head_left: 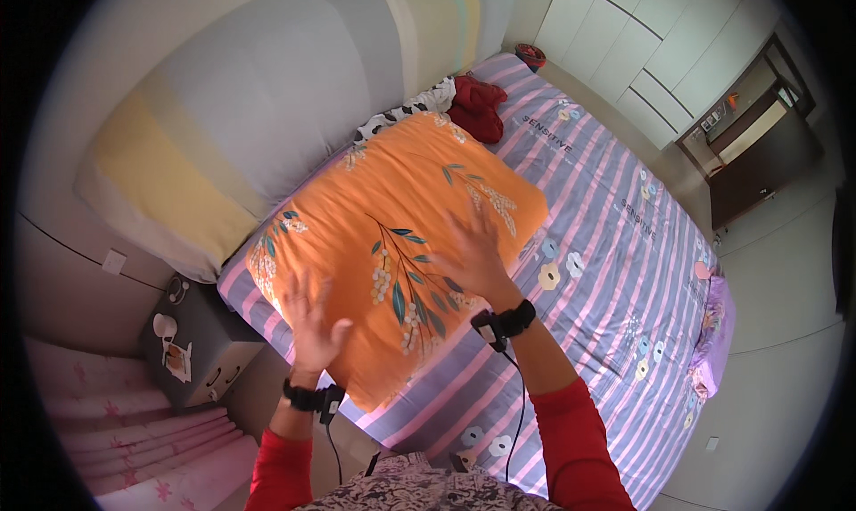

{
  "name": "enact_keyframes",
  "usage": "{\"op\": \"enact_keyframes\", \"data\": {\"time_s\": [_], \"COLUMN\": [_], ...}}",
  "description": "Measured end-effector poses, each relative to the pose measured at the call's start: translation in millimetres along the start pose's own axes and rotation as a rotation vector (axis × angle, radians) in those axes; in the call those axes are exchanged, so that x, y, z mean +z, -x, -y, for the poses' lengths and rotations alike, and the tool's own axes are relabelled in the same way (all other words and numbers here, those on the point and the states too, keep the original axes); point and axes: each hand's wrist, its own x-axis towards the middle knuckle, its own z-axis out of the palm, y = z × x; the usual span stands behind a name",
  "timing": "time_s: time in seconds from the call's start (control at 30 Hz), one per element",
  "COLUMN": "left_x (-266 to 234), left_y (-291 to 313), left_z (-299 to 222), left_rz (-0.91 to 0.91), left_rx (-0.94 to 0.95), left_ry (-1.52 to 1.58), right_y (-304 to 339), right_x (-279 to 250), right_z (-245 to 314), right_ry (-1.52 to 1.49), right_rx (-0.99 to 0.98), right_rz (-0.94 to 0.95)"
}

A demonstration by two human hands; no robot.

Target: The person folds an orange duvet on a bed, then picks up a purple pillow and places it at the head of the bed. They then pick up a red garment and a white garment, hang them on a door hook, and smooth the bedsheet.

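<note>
Its long axis running near-left to far-right, the orange pillow [392,248] lay beneath the left hand [312,325] and right hand [475,257], splayed, apart.

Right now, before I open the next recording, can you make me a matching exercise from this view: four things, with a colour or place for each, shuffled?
1. Leaf-printed bedding piece
2. Right wrist strap
3. Curtain
4. Purple cloth

A. Pink
B. At the edge of the bed
C. Orange
D. Black

Right pairs: 1-C, 2-D, 3-A, 4-B.
</note>
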Motion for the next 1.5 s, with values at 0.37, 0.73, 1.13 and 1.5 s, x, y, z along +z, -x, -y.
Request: {"op": "enact_keyframes", "data": {"time_s": [0.37,0.73,1.13,1.5], "left_x": [111.9,99.0,80.2,222.8], "left_y": [82.4,100.5,250.2,449.5], "left_z": [47.2,36.9,-0.8,-277.1], "left_rz": [0.541,0.531,0.987,1.404], "left_rx": [0.063,0.038,0.420,-0.456], "left_ry": [-0.115,-0.015,-0.185,0.556], "right_y": [45.7,248.7,695.4,1151.7], "right_x": [84.8,72.3,-38.1,-202.5], "right_z": [-124.5,-22.8,47.4,176.8], "right_ry": [0.397,-0.362,-0.335,-0.191], "right_rx": [0.531,0.494,1.084,1.763], "right_rz": [0.006,0.478,0.335,-0.358]}}
